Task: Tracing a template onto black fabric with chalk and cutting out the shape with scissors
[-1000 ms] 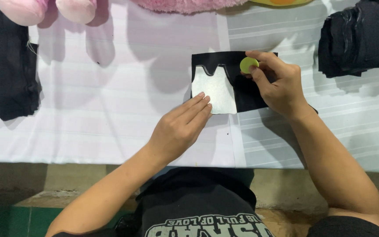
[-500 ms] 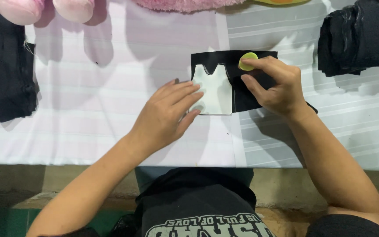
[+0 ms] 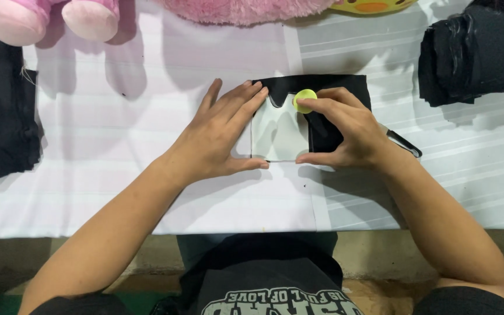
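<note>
While both hands were down on the white table (image 3: 118,175), the left hand (image 3: 214,137) lay flat and spread open, fingers (image 3: 246,99) stretched toward the far right, with the fingertips touching the left edge of a black fabric piece (image 3: 345,87) and the thumb running along the near edge of a pale template (image 3: 278,131) on top of it. It wasn't gripping anything, just pressing down. The right hand (image 3: 345,128) was curled over the right part of the template, thumb at its near right corner, and the fingertips pinched a small yellow-green disc (image 3: 305,100) against the fabric near the template's far edge. The fabric and template sat about mid-table, right between the two hands. Just right of the right wrist a dark slim tool (image 3: 403,143) poked out, can't tell what it was exactly. Far right there was a stack of black pieces (image 3: 473,52), and at the left edge more black cloth (image 3: 1,128). Along the far edge sat something pink and plush (image 3: 48,20), more pink fuzz (image 3: 246,9), and a yellow thing (image 3: 374,6) that was cut off.
</note>
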